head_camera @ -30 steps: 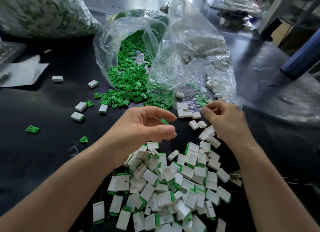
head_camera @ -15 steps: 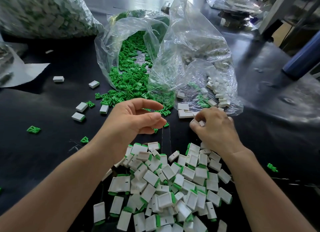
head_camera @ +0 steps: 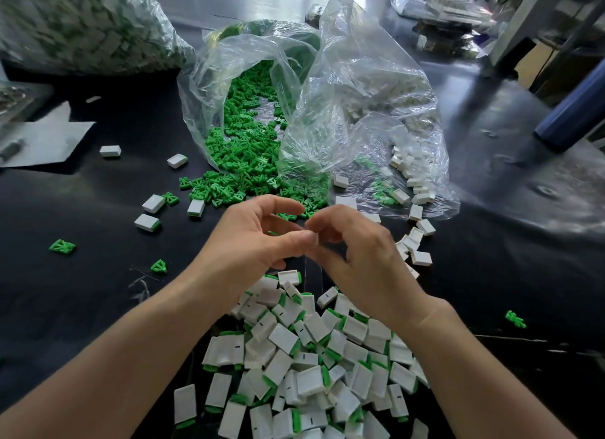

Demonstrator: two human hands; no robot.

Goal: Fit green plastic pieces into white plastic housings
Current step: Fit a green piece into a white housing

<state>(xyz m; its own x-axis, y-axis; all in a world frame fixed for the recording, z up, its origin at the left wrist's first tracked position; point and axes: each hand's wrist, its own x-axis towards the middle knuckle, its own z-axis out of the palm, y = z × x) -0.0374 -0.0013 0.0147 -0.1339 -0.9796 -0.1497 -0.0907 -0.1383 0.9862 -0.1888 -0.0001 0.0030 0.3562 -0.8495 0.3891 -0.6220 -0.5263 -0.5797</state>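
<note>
My left hand [head_camera: 252,245] and my right hand [head_camera: 360,262] meet fingertip to fingertip above the black table. A small white housing [head_camera: 314,238] shows between my left thumb and my right fingers, which pinch it. A sliver of a green piece [head_camera: 273,233] shows inside my curled left fingers; most of it is hidden. Loose green pieces [head_camera: 248,167] spill from an open clear bag just beyond my hands. Empty white housings [head_camera: 420,239] lie to the right of my right hand. A heap of assembled white-and-green parts [head_camera: 311,357] lies under my wrists.
A second clear bag [head_camera: 376,95] with white housings lies at the back right. A large filled bag [head_camera: 82,29] sits at the back left. Stray housings [head_camera: 147,222] and green pieces [head_camera: 62,246] dot the left of the table. A blue tube [head_camera: 576,111] stands at the right.
My right hand has left the loose housings and moved left and up with one. My left hand has come back from the green pile. Both now meet in the middle.
</note>
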